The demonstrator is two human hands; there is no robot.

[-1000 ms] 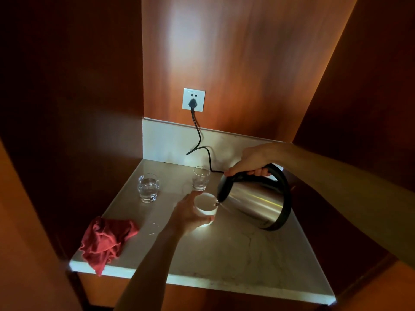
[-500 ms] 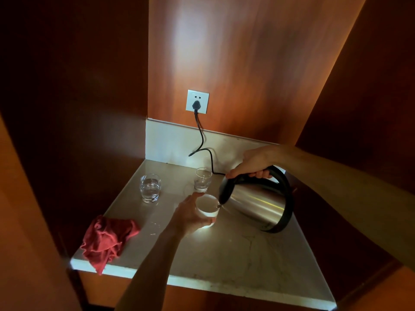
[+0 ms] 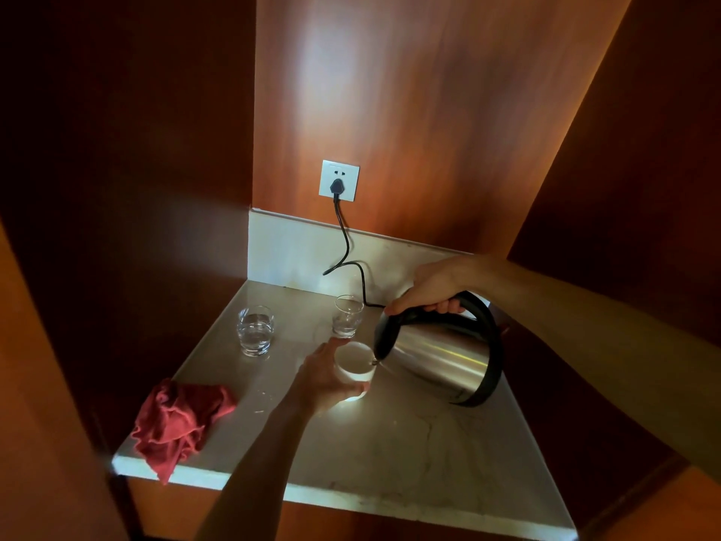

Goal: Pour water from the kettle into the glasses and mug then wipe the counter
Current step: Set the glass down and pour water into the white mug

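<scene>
1. While my right hand (image 3: 431,285) clenches the kettle (image 3: 441,357) handle, its spout tips over the mug (image 3: 353,363).
2. My left hand's (image 3: 324,378) fingers (image 3: 351,392) wrap the mug on the counter (image 3: 390,462).
3. 2 glasses (image 3: 255,329) stand behind; red cloth (image 3: 179,419) front-left.

This looks like a hotel-room drinks nook: a small marble counter (image 3: 390,454) recessed between dark wood-panelled walls (image 3: 409,111) (warm, dim lighting), a wall socket (image 3: 338,180) at the far side, an electric kettle (image 3: 437,353), drinking glasses (image 3: 255,329) and a white mug (image 3: 355,363).
</scene>
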